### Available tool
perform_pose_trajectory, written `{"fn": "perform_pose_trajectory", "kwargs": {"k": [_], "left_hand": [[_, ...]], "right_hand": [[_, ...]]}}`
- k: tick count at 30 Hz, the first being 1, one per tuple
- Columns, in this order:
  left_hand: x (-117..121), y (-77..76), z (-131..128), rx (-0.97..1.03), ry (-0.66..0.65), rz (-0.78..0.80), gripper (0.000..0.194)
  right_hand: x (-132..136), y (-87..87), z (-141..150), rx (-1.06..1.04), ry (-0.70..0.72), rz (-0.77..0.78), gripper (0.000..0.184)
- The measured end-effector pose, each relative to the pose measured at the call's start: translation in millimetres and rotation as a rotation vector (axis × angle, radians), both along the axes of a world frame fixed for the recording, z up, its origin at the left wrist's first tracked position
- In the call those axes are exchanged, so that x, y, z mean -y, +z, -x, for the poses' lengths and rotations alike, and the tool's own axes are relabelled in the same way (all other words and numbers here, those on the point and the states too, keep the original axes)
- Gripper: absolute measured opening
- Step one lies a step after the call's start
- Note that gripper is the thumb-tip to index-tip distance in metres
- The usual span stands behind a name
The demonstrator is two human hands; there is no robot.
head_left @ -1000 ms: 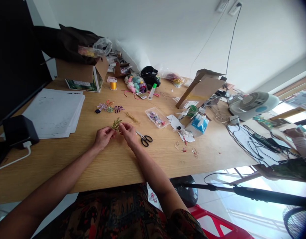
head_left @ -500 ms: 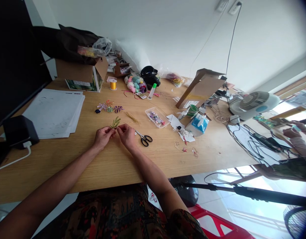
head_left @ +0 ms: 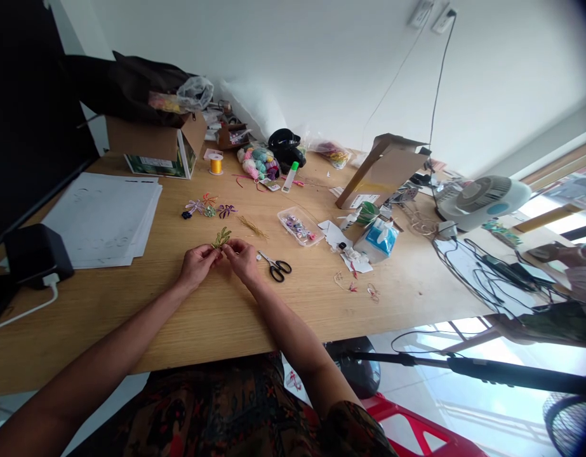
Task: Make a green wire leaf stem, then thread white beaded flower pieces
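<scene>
- Head view: green-gold beaded sprig [head_left: 221, 238], held just above the bench [head_left: 226, 317]
- Left hand [head_left: 197, 264]: narrow pinch on the sprig's lower end
- Right hand [head_left: 242, 260]: narrow pinch beside it
- Black-handled scissors [head_left: 276, 269]: right of sprig
- Gold sprig [head_left: 252, 226]: beyond it, rightward
- Beaded flowers [head_left: 207, 206]: beyond it

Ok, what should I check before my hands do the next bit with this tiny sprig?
Left hand pinching the gold-green wire sprig: ok.
Right hand pinching it too: ok.
Sprig's lower end: cannot tell, fingers hide it.
Black-handled scissors lying shut beside the right hand: ok.
Loose gold wire sprig lying apart from both hands: ok.
</scene>
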State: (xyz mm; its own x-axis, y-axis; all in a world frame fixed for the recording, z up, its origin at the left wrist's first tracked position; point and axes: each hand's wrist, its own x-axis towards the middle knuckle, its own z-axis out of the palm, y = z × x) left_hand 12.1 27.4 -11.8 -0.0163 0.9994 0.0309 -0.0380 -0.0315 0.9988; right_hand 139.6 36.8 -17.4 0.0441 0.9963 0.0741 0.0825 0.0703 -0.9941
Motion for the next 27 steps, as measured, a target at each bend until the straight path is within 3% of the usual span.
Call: {"fn": "perform_pose_trajectory", "kwargs": {"k": [5, 13, 21, 27], "left_hand": [[1.8, 4.1, -1.8, -0.027, -0.035, 0.009, 0.031], [1.3, 3.5, 0.1, 0.017, -0.056, 0.018, 0.039], [2.3, 6.9, -1.1, 0.033, -0.063, -0.015, 0.036], [-0.8, 4.0, 0.7, 0.076, -0.005, 0.011, 0.038]], "right_hand": [[-3.1, -2.7, -2.2, 0.02, -0.057, 0.021, 0.02], [0.2, 9.8, -9.4, -0.144, 0.048, 0.044, 0.037], [1.3, 5.6, -4.7, 0.005, 0.014, 0.035, 0.02], [5.1, 6.8, -2.5, 0.037, 0.076, 0.006, 0.021]]}}
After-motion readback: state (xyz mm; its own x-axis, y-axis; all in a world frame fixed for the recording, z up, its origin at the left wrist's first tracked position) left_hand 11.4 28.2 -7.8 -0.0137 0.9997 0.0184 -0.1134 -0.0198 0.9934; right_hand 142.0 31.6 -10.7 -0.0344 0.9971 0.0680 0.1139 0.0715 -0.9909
